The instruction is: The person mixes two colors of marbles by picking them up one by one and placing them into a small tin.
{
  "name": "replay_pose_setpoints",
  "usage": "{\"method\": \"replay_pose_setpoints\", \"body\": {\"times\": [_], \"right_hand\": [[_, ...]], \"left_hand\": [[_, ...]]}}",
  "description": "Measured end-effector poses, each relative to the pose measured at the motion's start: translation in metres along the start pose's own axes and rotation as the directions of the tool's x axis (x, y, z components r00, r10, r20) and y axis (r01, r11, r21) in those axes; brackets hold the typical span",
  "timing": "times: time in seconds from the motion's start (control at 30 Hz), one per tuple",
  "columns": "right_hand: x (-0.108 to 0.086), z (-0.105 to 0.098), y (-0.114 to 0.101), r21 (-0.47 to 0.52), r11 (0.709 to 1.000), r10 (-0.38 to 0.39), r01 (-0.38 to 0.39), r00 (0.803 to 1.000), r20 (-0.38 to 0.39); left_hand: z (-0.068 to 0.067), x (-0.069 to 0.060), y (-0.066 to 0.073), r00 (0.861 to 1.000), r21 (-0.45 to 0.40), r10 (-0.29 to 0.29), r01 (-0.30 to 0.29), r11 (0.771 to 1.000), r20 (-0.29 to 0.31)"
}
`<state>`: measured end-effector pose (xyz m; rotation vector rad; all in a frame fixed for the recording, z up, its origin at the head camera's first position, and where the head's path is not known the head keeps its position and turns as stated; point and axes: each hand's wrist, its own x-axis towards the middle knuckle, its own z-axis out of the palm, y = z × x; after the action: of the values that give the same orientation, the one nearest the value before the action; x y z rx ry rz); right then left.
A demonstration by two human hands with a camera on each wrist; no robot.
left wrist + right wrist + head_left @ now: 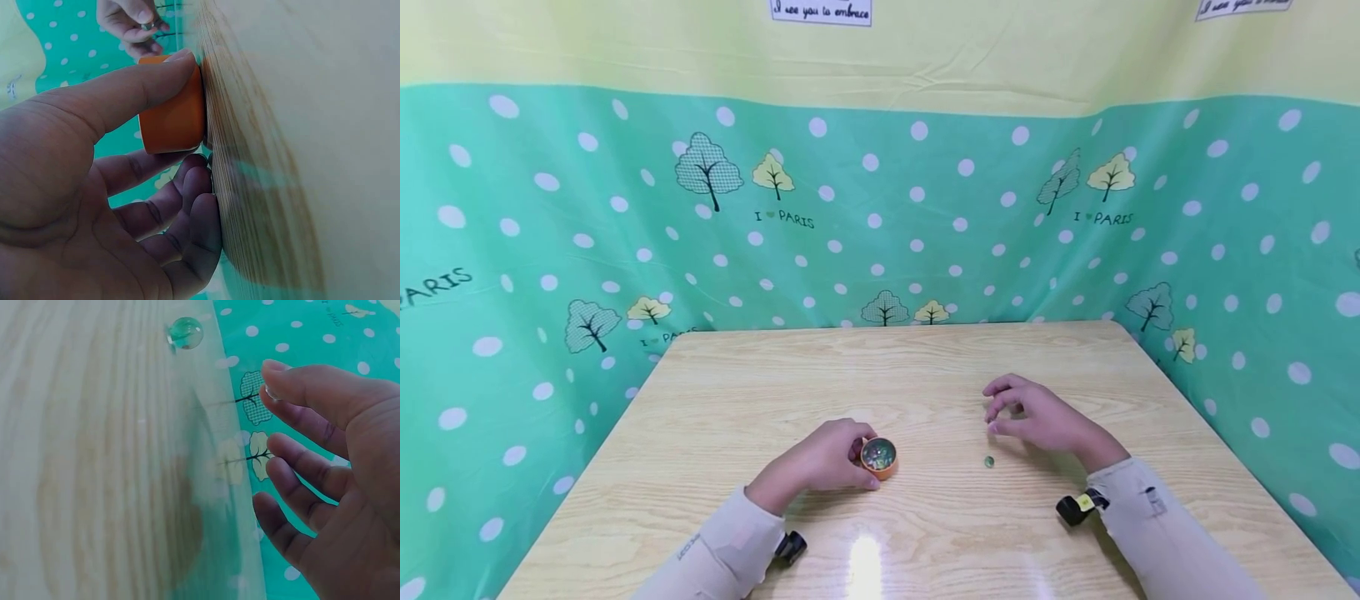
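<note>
My left hand (831, 458) grips a small round orange cup (886, 473), thumb on the near side and fingers at the far side. Several glass marbles (878, 454) show inside it from above. In the left wrist view the cup (172, 122) stands on the table between thumb and forefinger. Raised over the table to the right, my right hand (1037, 417) pinches a clear glass marble (272, 394) between thumb and forefinger; most of that marble is hidden. A loose green-tinted marble (988, 461) lies on the table just below that hand in the head view.
The light wood table (760, 375) carries the cup and the loose marble. Behind it and along both sides hangs a green dotted cloth (917, 242). Each sleeve has a small black camera (1075, 508) at the wrist.
</note>
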<state>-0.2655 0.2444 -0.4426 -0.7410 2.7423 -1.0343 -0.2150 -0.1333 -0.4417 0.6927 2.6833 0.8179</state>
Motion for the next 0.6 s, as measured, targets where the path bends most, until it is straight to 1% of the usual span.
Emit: {"method": "replay_pose_setpoints", "body": {"times": [0.1,0.2,0.47,0.6], "right_hand": [[0.003,-0.001,-0.003,-0.003,1.000,-0.006,0.006,1.000,-0.016],[0.005,-0.001,-0.004,-0.006,1.000,-0.028,0.028,0.999,-0.024],[0.011,-0.001,-0.013,0.036,0.998,-0.059,0.060,0.998,-0.032],[0.014,0.001,-0.019,0.034,0.996,-0.075,0.076,0.996,-0.041]], "left_hand": [[0.000,0.000,0.000,1.000,0.000,0.000,0.000,1.000,0.001],[0.000,0.000,0.000,1.000,0.001,-0.004,0.004,1.000,0.000],[0.000,0.000,0.000,1.000,0.000,0.000,0.000,1.000,-0.003],[0.000,0.000,0.000,1.000,0.004,-0.003,0.003,1.000,-0.002]]}}
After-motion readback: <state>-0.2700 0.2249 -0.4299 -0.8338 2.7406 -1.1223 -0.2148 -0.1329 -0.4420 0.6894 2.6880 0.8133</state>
